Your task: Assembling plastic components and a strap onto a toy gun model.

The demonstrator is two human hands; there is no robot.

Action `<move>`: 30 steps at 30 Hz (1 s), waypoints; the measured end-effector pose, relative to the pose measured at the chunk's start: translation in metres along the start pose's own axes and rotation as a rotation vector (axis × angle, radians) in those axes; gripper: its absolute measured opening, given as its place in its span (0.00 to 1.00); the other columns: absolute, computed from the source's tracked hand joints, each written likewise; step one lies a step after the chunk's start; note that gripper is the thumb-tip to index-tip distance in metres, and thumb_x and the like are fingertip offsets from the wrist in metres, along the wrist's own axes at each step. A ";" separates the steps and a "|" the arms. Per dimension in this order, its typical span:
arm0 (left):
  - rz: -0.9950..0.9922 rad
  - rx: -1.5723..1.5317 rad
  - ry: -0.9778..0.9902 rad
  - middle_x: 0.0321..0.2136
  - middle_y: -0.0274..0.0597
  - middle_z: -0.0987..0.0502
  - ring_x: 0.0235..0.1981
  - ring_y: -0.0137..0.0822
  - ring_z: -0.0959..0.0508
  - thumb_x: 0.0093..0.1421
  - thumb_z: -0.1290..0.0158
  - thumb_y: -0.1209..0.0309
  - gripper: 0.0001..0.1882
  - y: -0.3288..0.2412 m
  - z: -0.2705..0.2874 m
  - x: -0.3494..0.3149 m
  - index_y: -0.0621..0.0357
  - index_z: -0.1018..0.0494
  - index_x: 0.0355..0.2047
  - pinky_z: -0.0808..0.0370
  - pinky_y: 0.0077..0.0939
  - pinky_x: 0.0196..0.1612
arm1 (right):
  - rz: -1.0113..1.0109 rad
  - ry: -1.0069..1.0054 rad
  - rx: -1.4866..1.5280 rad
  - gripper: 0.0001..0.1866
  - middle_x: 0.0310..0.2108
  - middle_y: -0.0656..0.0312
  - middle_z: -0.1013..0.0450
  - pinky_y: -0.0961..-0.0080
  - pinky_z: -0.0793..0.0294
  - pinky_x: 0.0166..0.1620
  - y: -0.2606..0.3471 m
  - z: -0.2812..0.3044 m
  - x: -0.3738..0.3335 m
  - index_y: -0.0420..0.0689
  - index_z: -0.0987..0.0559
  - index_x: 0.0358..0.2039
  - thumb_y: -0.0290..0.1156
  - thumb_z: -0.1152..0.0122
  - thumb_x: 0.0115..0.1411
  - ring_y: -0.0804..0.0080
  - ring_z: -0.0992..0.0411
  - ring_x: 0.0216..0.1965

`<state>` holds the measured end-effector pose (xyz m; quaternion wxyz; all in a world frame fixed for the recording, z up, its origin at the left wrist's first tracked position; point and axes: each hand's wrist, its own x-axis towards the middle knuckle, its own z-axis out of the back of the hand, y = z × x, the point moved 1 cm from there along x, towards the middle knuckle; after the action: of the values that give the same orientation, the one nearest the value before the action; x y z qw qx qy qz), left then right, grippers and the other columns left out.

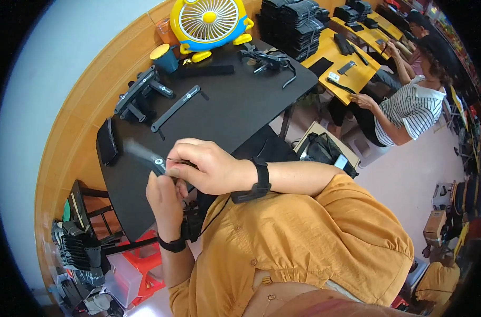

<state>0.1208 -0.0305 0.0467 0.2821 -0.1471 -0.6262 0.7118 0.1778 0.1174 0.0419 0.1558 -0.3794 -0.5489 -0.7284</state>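
Observation:
My left hand [164, 196] is closed around the lower end of a dark grey strap [155, 160] with a white mark on it; the strap's far end is smeared by motion. Right beside it, my right hand [206, 165] is closed in a pinch, thumb against fingers. A thin dark piece [178, 160] pokes out between those fingers, too small to name. Both hands meet over the near edge of the black table [219, 113]. Another dark strap [175, 108] lies flat beyond them, near a pile of similar straps [141, 94].
A black folded piece [108, 141] rests at the table's left edge. At the back stand a yellow-and-blue fan [208, 24], a blue cup [165, 59] and tangled black straps [269, 59]. Right, a person [409, 108] works at a yellow table [351, 74]; an open box [325, 145] sits below.

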 end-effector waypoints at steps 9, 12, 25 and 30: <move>-0.164 0.063 0.137 0.16 0.29 0.36 0.14 0.20 0.38 0.74 0.64 0.57 0.21 0.005 -0.015 0.015 0.61 0.33 0.31 0.44 0.18 0.17 | 0.025 -0.080 -0.112 0.04 0.29 0.55 0.29 0.68 0.28 0.35 -0.013 0.019 -0.002 0.39 0.24 0.32 0.25 0.40 0.59 0.56 0.28 0.32; -0.133 0.128 0.158 0.14 0.32 0.36 0.14 0.23 0.36 0.73 0.62 0.61 0.20 0.006 -0.016 0.014 0.60 0.36 0.26 0.42 0.20 0.17 | 0.150 -0.154 -0.253 0.05 0.28 0.54 0.29 0.67 0.27 0.36 -0.017 0.033 0.008 0.38 0.24 0.32 0.26 0.40 0.59 0.55 0.27 0.32; 0.102 -0.229 0.162 0.36 0.41 0.23 0.35 0.32 0.21 0.68 0.53 0.69 0.21 0.007 -0.027 0.033 0.62 0.36 0.60 0.23 0.23 0.39 | -0.374 0.086 0.236 0.08 0.23 0.68 0.30 0.82 0.32 0.24 -0.015 0.055 0.012 0.41 0.26 0.37 0.33 0.47 0.68 0.83 0.31 0.21; 0.140 -0.611 0.202 0.29 0.40 0.27 0.23 0.32 0.24 0.69 0.54 0.67 0.18 0.016 -0.029 0.053 0.63 0.35 0.55 0.29 0.20 0.22 | -0.400 0.031 0.462 0.12 0.47 0.63 0.24 0.88 0.38 0.21 -0.027 0.058 0.007 0.41 0.27 0.44 0.31 0.40 0.64 0.89 0.37 0.21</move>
<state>0.0918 0.0230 0.0337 0.2363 -0.3375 -0.7680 0.4903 0.1778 0.1813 0.0352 0.0998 -0.2074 -0.7613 -0.6062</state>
